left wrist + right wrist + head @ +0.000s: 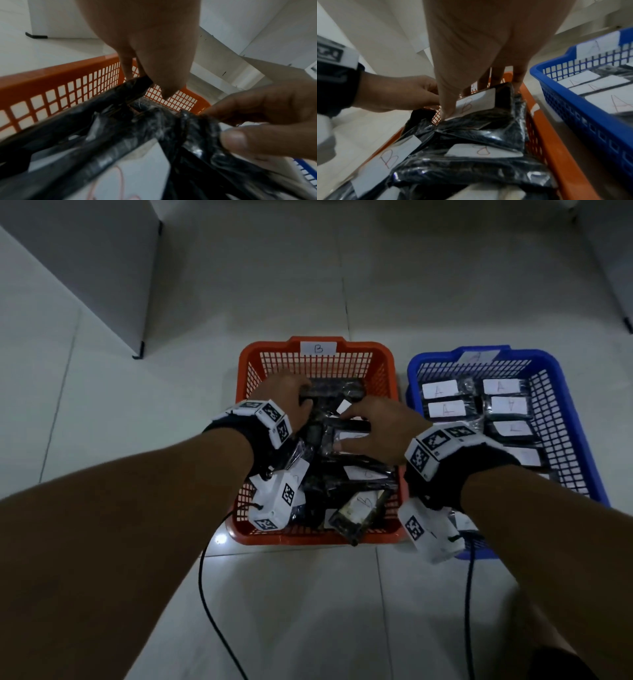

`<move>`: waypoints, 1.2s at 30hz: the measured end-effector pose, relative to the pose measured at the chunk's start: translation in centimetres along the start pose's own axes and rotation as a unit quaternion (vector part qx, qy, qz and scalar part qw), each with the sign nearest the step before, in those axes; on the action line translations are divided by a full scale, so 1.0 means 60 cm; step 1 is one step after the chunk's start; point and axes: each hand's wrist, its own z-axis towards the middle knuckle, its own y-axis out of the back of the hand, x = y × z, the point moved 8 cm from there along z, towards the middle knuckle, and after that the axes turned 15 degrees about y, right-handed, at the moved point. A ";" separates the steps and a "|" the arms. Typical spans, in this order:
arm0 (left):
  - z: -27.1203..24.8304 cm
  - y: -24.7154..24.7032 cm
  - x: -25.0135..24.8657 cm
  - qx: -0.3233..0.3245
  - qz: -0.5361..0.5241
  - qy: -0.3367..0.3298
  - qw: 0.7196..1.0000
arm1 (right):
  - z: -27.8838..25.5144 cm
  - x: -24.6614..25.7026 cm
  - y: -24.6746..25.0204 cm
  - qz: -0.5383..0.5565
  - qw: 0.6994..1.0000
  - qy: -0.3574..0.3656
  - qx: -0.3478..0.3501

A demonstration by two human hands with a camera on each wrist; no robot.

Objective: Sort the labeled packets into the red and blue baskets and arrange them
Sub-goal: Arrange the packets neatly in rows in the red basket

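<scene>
You are working inside the red basket (387,361), which carries a "B" label on its far rim, while the blue basket (579,419) is standing just beside it on your right with its "A" packets already lying in flat rows. Both hands are over the far half of the red basket.

Your left hand (291,392) is curling around the left end of a black packet (329,392) that is lying near the far wall. The long axis of this packet is running left to right, across your arms. In the left wrist view the fingers (126,65) are going down behind its end, with the thumb in front.

Your right hand (373,433) is holding a packet with a "B" label (476,104): the thumb is pressing on the near edge of the label and the fingers are reaching over the far edge. This packet is lying just nearer to you than the far one, so your right hand is the closer one for it.

The other "B" packets (471,159) are lying crossed and tilted below your wrists. I judge that arranging them is not finished yet.
</scene>
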 end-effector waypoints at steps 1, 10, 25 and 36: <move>0.007 0.004 -0.001 -0.017 0.006 -0.006 1.000 | -0.002 0.001 -0.001 -0.007 1.000 0.018 0.000; 0.013 0.041 0.074 -0.162 -0.005 0.233 0.959 | 0.013 -0.016 0.043 0.070 0.986 0.039 -0.147; 0.005 0.035 0.099 -0.148 -0.032 0.233 0.961 | 0.205 -0.016 0.011 0.060 0.998 0.019 0.017; 0.119 -0.075 -0.027 0.093 0.162 -0.004 0.982 | 0.079 -0.135 0.109 0.032 0.971 -0.001 -0.238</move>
